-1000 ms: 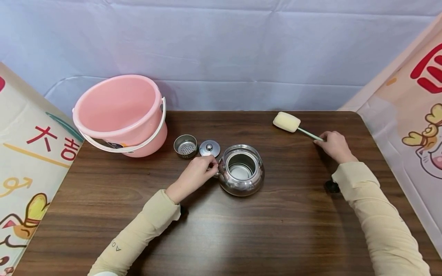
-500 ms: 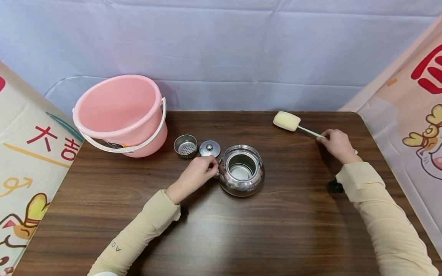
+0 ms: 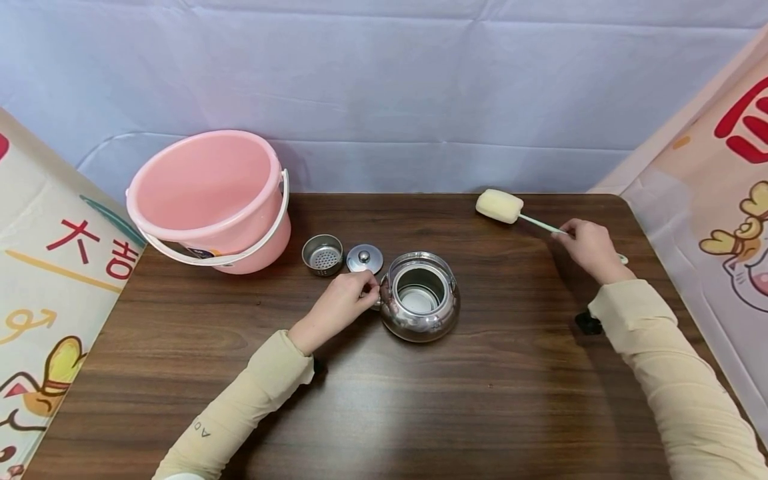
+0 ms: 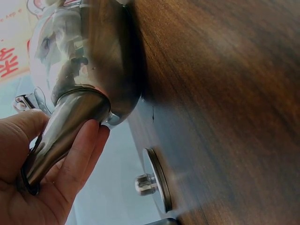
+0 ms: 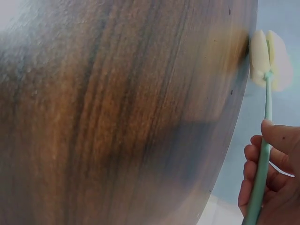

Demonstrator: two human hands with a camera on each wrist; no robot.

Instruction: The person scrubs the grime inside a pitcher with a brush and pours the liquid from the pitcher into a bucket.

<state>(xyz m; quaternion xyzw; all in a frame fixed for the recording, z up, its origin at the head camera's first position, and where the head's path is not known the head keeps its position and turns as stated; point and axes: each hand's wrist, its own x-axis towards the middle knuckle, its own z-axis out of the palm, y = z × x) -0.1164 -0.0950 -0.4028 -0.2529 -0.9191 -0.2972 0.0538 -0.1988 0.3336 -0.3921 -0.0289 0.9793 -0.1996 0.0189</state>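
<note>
A shiny steel kettle [image 3: 420, 327] stands without its lid near the middle of the table, its round mouth facing up. My left hand [image 3: 342, 300] grips its spout [image 4: 70, 131], thumb on one side and fingers on the other, as the left wrist view shows. On the right, my right hand [image 3: 591, 250] holds a sponge brush by its thin green handle [image 5: 262, 173]. The brush's pale yellow sponge head [image 3: 499, 206] points left, near the table's back edge. The handle's end sticks out behind the hand.
A pink bucket [image 3: 270, 247] with a white handle stands at the back left. Between it and the kettle lie a steel strainer cup [image 3: 323, 255] and the round kettle lid [image 3: 364, 259], knob up. Fabric backdrops [image 3: 384, 100] border the wooden table [image 3: 420, 413].
My right hand has shifted slightly back and to the right, and more of the handle's end shows behind it. The sponge head has moved slightly back. The left hand and kettle stay put.
</note>
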